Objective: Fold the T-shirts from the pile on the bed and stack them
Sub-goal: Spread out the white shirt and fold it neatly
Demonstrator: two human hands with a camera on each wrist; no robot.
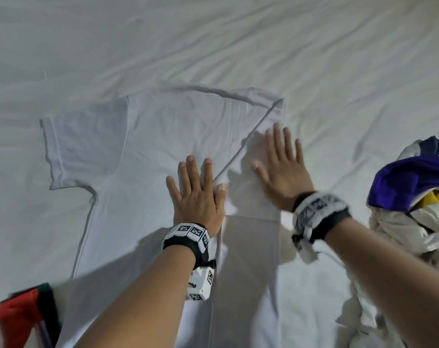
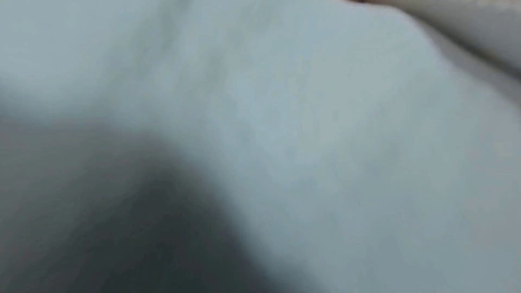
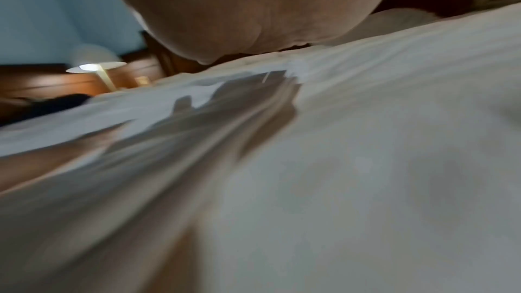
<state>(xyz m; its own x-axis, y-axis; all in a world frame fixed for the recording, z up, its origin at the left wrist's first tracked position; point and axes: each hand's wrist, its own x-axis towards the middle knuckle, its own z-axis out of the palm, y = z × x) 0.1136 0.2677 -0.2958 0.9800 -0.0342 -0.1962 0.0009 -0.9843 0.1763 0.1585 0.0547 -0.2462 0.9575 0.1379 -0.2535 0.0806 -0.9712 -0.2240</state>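
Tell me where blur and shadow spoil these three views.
Head view: mostly sharp, but the right hand and its wristband smear with motion, and both arms cast shadows on the white T-shirt. Left wrist view: out of focus throughout, dark shadow at the lower left. Right wrist view: streaked cloth, only the lamp recognisable.

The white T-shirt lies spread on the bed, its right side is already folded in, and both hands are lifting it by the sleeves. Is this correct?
Not quite. The hands are not lifting anything: in the head view the left hand and the right hand lie flat with straight fingers, pressing on the white T-shirt. The rest holds: it lies spread on the bed, its right side folded in.
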